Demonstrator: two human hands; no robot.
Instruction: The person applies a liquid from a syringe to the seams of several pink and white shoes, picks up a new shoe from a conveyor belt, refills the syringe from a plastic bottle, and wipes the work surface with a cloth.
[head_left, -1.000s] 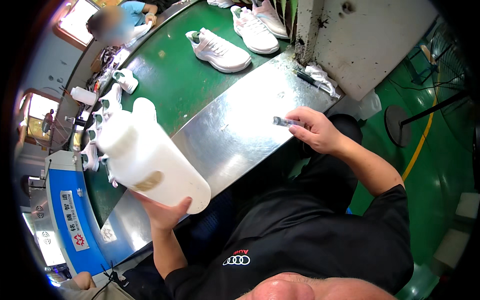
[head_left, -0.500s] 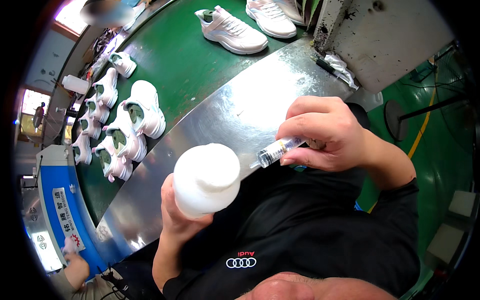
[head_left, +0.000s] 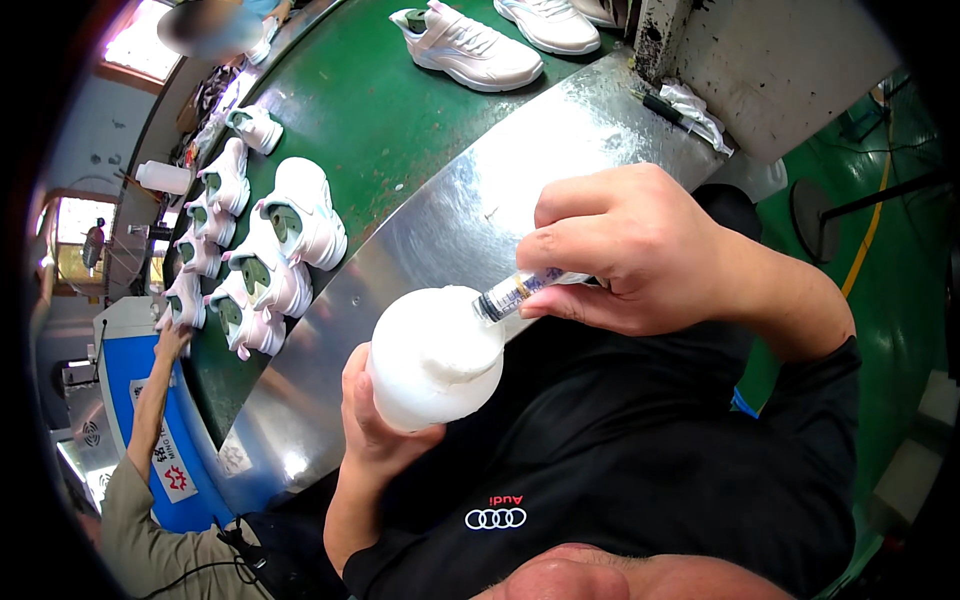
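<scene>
My left hand (head_left: 385, 425) is wrapped round a rounded white plastic bottle (head_left: 430, 350), held in front of my body above the edge of the metal ledge. In my right hand (head_left: 630, 250) a clear syringe (head_left: 512, 294) with printed markings is pinched between thumb and fingers. Its tip end points down and left and meets the upper right side of the bottle, where the nozzle itself is hidden. Whether it sits in an opening I cannot tell.
A bare metal ledge (head_left: 440, 215) borders a green conveyor belt (head_left: 385, 130). Several white sneakers (head_left: 300, 215) stand at left, others (head_left: 475, 50) at the far side. A pen (head_left: 665, 110) and crumpled tissue (head_left: 695, 110) lie at the ledge's far end. A co-worker's arm (head_left: 152, 410) reaches toward the shoes.
My right hand has brought the syringe left, so its tip has gone from beside the bottle to against it. At left, a co-worker's hand has moved up to a shoe.
</scene>
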